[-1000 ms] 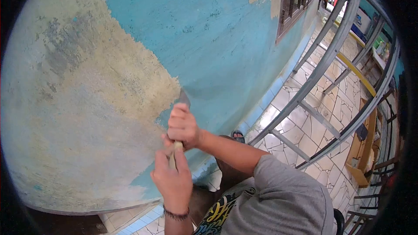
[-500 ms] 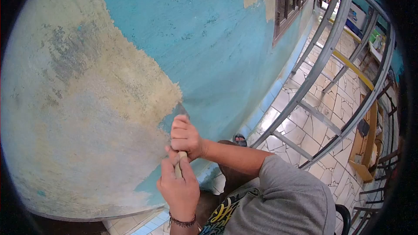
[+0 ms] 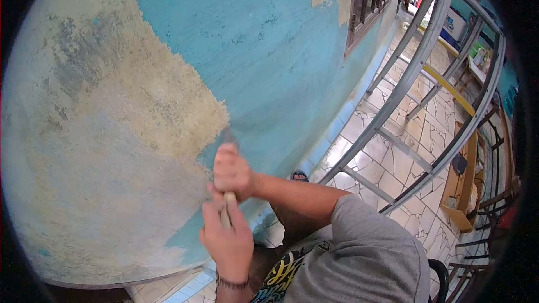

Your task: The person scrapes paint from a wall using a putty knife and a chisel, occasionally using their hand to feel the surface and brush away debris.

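A scraper with a pale handle [image 3: 226, 216] and a narrow grey metal blade [image 3: 228, 136] is held in both my hands against a painted wall [image 3: 269, 67]. My right hand [image 3: 233, 171] is closed in a fist around it just below the blade, with some motion blur. Lower down, my left hand [image 3: 227, 244], a dark bracelet at its wrist, grips the handle's end between thumb and fingers. The blade meets the wall where blue paint borders a bare beige patch [image 3: 174, 106]. My fingers hide the middle of the scraper.
An aluminium stepladder [image 3: 393, 106] stands to the right on a cracked-tile floor [image 3: 412, 185]. Beyond it lies a wooden box [image 3: 463, 185] near dark chairs. A barred window [image 3: 365, 11] is set in the wall at upper right. My sandalled foot [image 3: 299, 175] is near the wall's base.
The view has shifted slightly, so the ladder and window appear further left. Both hands keep their hold on the scraper, and its blade stays by the paint edge.
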Motion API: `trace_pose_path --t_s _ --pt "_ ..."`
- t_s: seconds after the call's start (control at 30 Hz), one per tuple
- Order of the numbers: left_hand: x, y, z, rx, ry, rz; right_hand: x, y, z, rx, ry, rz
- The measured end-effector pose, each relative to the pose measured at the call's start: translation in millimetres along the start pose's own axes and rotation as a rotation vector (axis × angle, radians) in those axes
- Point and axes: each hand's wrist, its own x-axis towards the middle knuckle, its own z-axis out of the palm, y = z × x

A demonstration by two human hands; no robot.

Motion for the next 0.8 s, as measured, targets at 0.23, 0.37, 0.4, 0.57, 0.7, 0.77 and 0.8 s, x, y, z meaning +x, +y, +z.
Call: trace_pose_path --t_s 0.23,0.37,0.4,0.57,0.7,0.77,0.8 --pt "14.9 -19.0 6.3 0.032 0.047 0.147 5.9 0.7 7.8 -0.037 0.092 0.024" --pt "4.4 -11.3 -5.0 0.018 0.012 0.144 5.6 -14.8 8.7 -0.017 0.093 0.055" --pt "4.1 -12.1 -2.1 0.001 0.009 0.106 4.0 -13.2 7.4 -0.024 0.088 0.037" --pt "-1.2 -12.0 -6.8 -0.002 0.016 -0.03 -2.3 -20.6 17.8 0.019 0.102 0.089" --pt "2.6 -29.0 -2.5 0.024 0.047 0.063 -9.6 -9.0 17.4 -0.01 0.044 0.068" --pt "-2.9 -24.1 -4.9 0.04 0.073 0.081 -10.8 -15.5 17.9 -0.01 0.046 0.066" --pt "-2.1 -22.3 -4.7 0.044 0.086 0.103 -6.4 -23.3 21.3 0.022 0.078 0.08"
